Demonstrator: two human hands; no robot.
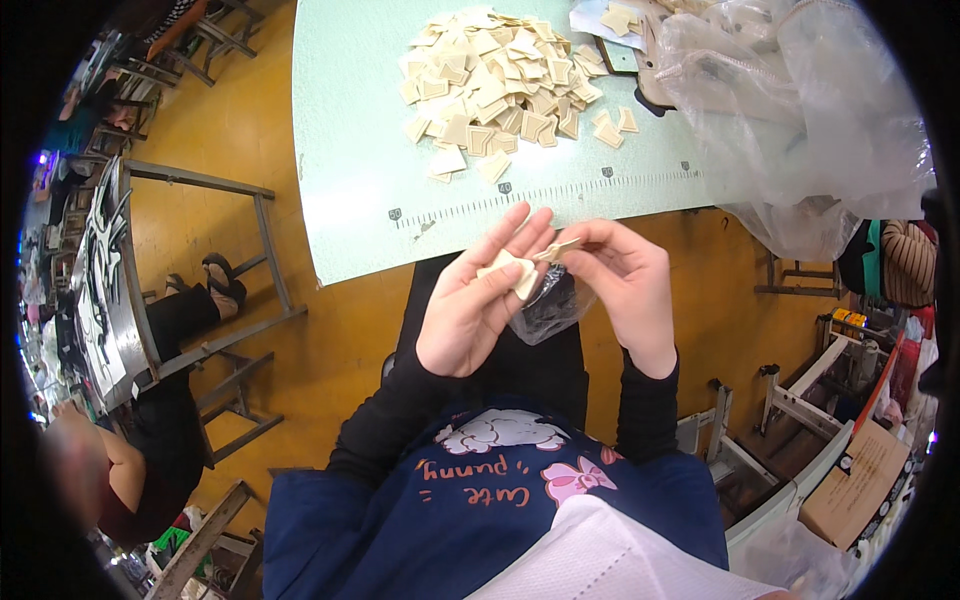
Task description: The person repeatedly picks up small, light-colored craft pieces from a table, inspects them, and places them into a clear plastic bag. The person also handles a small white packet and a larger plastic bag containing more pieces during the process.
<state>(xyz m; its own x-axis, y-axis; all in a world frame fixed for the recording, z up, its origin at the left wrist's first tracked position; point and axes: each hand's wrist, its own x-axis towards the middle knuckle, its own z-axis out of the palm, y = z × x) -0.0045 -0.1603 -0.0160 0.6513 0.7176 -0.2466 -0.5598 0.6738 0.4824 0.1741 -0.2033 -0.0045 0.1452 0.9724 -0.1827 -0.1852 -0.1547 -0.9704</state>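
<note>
My left hand (470, 300), palm up in front of the table edge, has its thumb pressed over a few small flat cream pieces (524, 282). Between the thumb and fingertips of my right hand (630, 285) is another thin cream piece (557, 249), seen nearly edge-on beside the left fingers. Below both hands, a clear plastic bag (550, 318) hangs over my lap. Beyond them, a heap of similar cream pieces (490, 85) lies on the pale green table (345, 150); several show stitched-looking outlines. A few loose pieces (607, 130) rest at the heap's right side.
Large translucent plastic bags (800, 110) cover the table's right end and droop over its edge. A printed scale (540, 190) runs along the near edge. On the left stands a metal-framed table (125, 290) with a person beside it. A cardboard box (855, 485) sits at lower right.
</note>
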